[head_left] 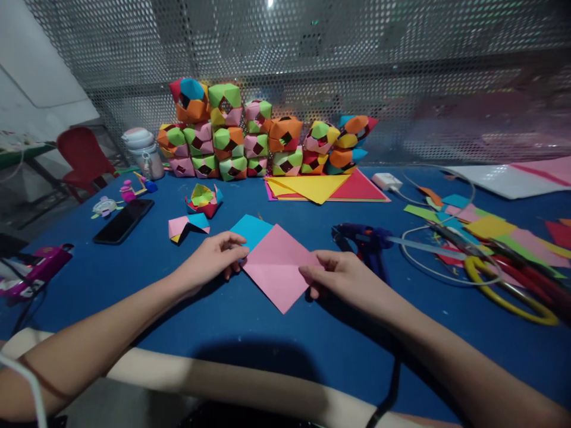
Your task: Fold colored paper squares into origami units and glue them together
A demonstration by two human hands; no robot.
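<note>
Between my two hands a square of pink paper (280, 273) is held corner-on like a diamond, with a faint crease across its middle. My left hand (218, 255) pinches its left corner, and my right hand (332, 270) pinches the right corner between thumb and fingers. Partly covered by the pink square, a blue paper (250, 229) lies behind it on the table. Just beyond my left hand sit a folded pink and blue paper piece (181, 227) and a half-built paper shape (204, 199) in red, green and blue. A dark blue glue gun (363, 238) rests beyond my right hand.
Stacked paper modules (229, 145) line the back against a perforated metal panel (312, 65). Yellow and red sheets (357, 189) lie before them. At right are paper scraps (491, 229), a white cable and yellow-handled scissors (475, 276). A phone (124, 222) and bottle (145, 151) stand left.
</note>
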